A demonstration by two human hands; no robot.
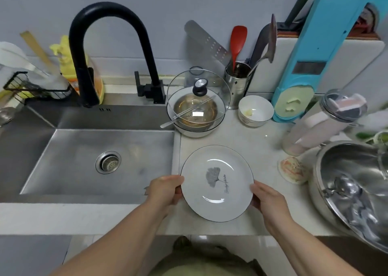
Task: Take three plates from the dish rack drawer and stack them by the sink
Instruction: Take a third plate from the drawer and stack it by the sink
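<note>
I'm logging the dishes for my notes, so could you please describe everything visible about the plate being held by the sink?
The plate is round and white, apparently glazed ceramic, with a thin dark rim line and a grey ginkgo-leaf print with script at its centre. It looks clean and empty, face up, roughly level, over the pale countertop just right of the steel sink. The left hand grips its left edge, the right hand its right edge. Whether it rests on the counter cannot be told.
</note>
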